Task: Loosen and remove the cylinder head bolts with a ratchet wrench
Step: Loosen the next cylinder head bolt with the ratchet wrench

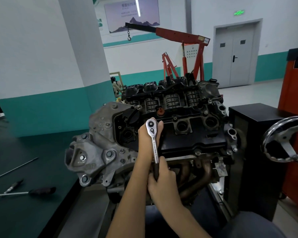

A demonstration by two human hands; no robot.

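A mechanic's right hand clamps its fingers round the ratchet wrench handle; the left hand cups its head on the engine. The wrench runs straight ahead of the right fingers, bolt hidden beneath

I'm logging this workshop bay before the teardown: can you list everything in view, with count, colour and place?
grey and black car engine: one, centre, on a stand
chrome ratchet wrench with black grip: one, silver, over the engine's black top cover
black-handled screwdrivers: apparently two, on the dark green bench, left
thin metal rod: one, dark, same bench
chrome handwheel: one, right
black metal box: one, right of the engine
red engine hoist: one, behind
grey double door: one, back right
orange cabinet: one, right edge
left hand: cups the wrench's head
right hand: grips its handle
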